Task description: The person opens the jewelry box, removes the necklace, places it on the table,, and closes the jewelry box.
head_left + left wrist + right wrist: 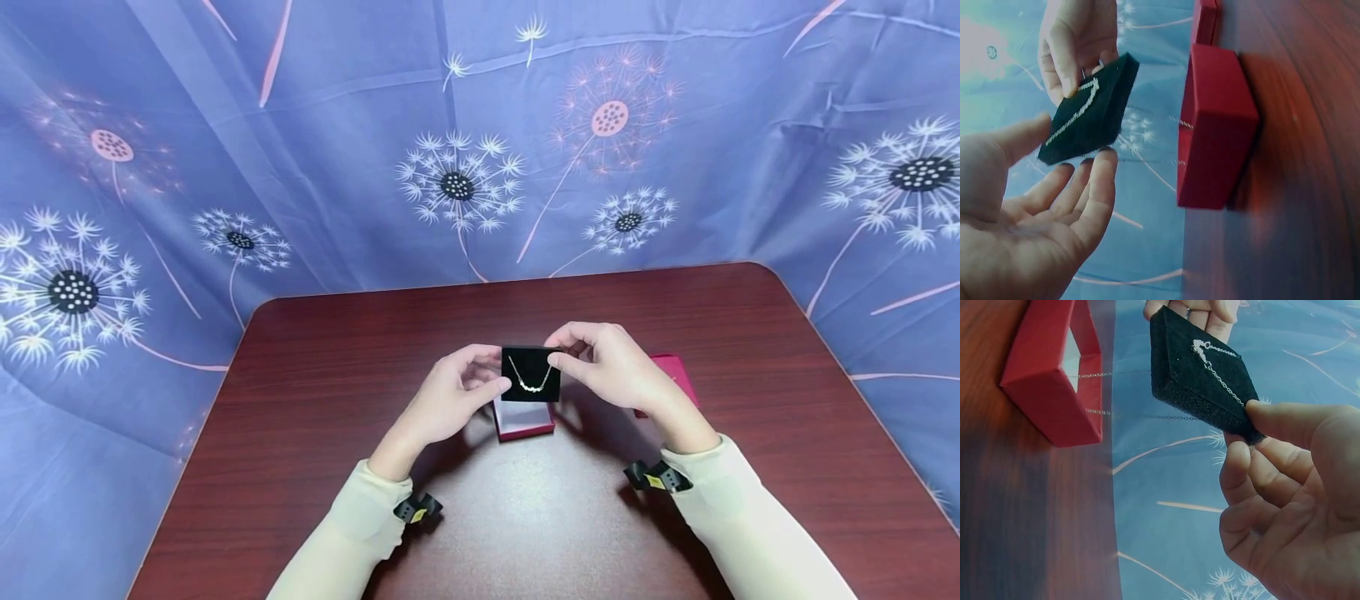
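Both hands hold a black foam pad (pixel 531 367) by its two sides, above an open red box (pixel 527 431) with a white inside. A silver necklace (pixel 533 388) lies across the pad's face, and in the right wrist view its chain (pixel 1099 412) trails from behind the pad into the box (pixel 1041 403). My left hand (pixel 453 395) pinches the left edge between thumb and fingers. My right hand (pixel 617 367) pinches the upper right corner, thumb on the front. In the left wrist view the pad (pixel 1094 115) is tilted.
A red lid (pixel 677 377) lies on the dark red wooden table (pixel 322 400), partly behind my right hand and wrist. Blue cloth (pixel 337 167) with a dandelion print hangs behind the table and at its sides.
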Demonstrator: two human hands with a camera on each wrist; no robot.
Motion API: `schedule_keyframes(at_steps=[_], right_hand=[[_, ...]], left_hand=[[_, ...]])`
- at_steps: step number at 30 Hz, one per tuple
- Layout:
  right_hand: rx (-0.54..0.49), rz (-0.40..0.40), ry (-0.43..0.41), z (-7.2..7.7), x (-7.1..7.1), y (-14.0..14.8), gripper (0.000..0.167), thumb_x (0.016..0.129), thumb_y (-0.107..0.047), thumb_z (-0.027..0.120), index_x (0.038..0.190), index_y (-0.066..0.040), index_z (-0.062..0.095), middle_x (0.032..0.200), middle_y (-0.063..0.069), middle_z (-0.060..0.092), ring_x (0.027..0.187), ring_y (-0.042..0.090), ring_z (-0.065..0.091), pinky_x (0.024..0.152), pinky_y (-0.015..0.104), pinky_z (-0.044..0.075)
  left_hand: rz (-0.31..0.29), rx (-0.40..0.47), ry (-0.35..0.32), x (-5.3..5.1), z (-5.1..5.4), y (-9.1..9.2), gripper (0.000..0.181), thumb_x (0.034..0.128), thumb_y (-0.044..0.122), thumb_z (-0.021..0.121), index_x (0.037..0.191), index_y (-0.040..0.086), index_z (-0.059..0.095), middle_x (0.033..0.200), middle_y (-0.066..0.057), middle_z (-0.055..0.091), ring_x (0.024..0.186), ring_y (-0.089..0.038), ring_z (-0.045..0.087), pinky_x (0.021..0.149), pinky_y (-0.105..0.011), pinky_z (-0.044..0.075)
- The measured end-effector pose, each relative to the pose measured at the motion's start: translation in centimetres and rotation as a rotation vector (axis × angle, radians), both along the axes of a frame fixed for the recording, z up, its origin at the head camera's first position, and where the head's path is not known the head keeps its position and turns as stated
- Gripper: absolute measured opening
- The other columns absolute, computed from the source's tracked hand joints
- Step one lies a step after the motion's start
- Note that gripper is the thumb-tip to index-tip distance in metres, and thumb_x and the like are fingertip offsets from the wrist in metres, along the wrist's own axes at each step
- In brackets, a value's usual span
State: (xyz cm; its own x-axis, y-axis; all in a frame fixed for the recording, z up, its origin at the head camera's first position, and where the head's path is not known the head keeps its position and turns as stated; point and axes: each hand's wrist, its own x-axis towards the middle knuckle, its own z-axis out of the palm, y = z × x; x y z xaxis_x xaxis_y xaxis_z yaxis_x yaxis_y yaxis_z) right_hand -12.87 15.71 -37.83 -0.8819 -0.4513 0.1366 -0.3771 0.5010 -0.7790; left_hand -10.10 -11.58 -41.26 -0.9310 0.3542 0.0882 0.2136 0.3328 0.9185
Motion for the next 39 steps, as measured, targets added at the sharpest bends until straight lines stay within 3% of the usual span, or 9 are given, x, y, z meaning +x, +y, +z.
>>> schedule_keyframes(at_steps=[6, 10, 18, 24, 33, 36, 39], right_hand=[[0.001, -0.001, 0.009, 0.3, -0.1, 0.1, 0.013, 0.098, -0.011, 0.077, 0.109, -0.017, 0.076, 0.092, -0.006, 0.072, 0.078, 0.017, 0.064, 0.069, 0.031, 0.053], [-0.006, 0.000, -0.004, 0.4, -0.2, 0.1, 0.013, 0.098, -0.011, 0.076, 0.109, -0.017, 0.077, 0.091, -0.005, 0.072, 0.078, 0.017, 0.064, 0.069, 0.031, 0.053], [-0.029, 0.000, -0.034, 0.3, -0.2, -0.2, 0.012, 0.098, -0.012, 0.076, 0.109, -0.017, 0.077, 0.092, -0.005, 0.073, 0.081, 0.019, 0.065, 0.071, 0.032, 0.053], [-0.039, -0.004, -0.039, 0.0, -0.1, -0.4, 0.011, 0.099, -0.011, 0.075, 0.108, -0.016, 0.077, 0.091, -0.004, 0.073, 0.082, 0.018, 0.066, 0.072, 0.032, 0.053], [-0.050, -0.012, -0.049, -0.4, -0.1, -0.5, 0.014, 0.098, -0.011, 0.076, 0.112, -0.016, 0.077, 0.092, -0.003, 0.073, 0.078, 0.019, 0.067, 0.070, 0.032, 0.054], [-0.047, -0.009, -0.013, -0.7, -0.1, -0.5, 0.020, 0.097, -0.010, 0.077, 0.117, -0.015, 0.076, 0.099, -0.002, 0.074, 0.082, 0.019, 0.067, 0.072, 0.031, 0.054], [-0.033, -0.011, 0.083, -1.0, -0.1, -0.5, 0.028, 0.096, -0.011, 0.079, 0.123, -0.013, 0.073, 0.107, -0.001, 0.072, 0.088, 0.017, 0.065, 0.072, 0.031, 0.053]], left_hand=[[0.065, 0.058, 0.002, 0.2, 0.3, 0.7, 0.033, 0.0974, 0.009, 0.077, 0.129, 0.002, 0.069, 0.116, -0.009, 0.074, 0.100, -0.022, 0.073, 0.091, -0.035, 0.058], [0.092, 0.088, -0.032, 0.3, 0.3, 0.8, 0.028, 0.0968, 0.007, 0.077, 0.123, 0.002, 0.072, 0.111, -0.010, 0.075, 0.096, -0.021, 0.075, 0.087, -0.036, 0.060], [0.084, 0.162, -0.123, 0.4, 0.2, 1.1, 0.024, 0.0973, 0.005, 0.075, 0.121, -0.002, 0.072, 0.101, -0.014, 0.074, 0.085, -0.032, 0.077, 0.078, -0.039, 0.063], [0.071, 0.152, -0.150, 0.5, -0.3, 1.3, 0.025, 0.0982, 0.006, 0.075, 0.121, -0.005, 0.071, 0.103, -0.016, 0.076, 0.090, -0.043, 0.075, 0.077, -0.039, 0.063], [0.070, 0.149, -0.160, 0.4, -0.7, 1.3, 0.024, 0.0992, 0.006, 0.074, 0.119, -0.007, 0.070, 0.103, -0.018, 0.076, 0.091, -0.044, 0.075, 0.076, -0.037, 0.063], [0.069, 0.151, -0.164, 0.3, -0.8, 1.2, 0.024, 0.0991, 0.005, 0.073, 0.119, -0.007, 0.069, 0.103, -0.019, 0.076, 0.091, -0.047, 0.074, 0.075, -0.037, 0.063], [0.071, 0.155, -0.159, 0.2, -0.9, 1.2, 0.024, 0.0991, 0.005, 0.073, 0.119, -0.007, 0.069, 0.103, -0.019, 0.075, 0.091, -0.050, 0.073, 0.074, -0.037, 0.063]])
